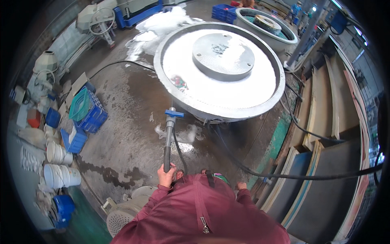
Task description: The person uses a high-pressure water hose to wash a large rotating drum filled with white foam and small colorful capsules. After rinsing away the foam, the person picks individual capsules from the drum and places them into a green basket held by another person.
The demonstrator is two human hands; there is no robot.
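My left hand (165,176) is closed around the black lower end of a hose wand (168,140), a grey pipe. The wand points away from me, toward a large round tub. A blue valve handle (174,114) sits across its far end. White foam (178,61) fills the tub, whose toothed metal rim (227,113) encircles a raised metal disc (223,55). Small red and green bits show in the foam at the tub's left side. My right hand (241,186) is low beside my body, away from the wand; its fingers are too small to make out.
Foam (148,32) covers the wet floor behind the tub. Dark hoses (260,173) run across the floor and past my right side. Blue crates (92,116) and white buckets (61,175) stand left. Slanted boards (325,183) line the right. Another round tub (276,34) stands behind.
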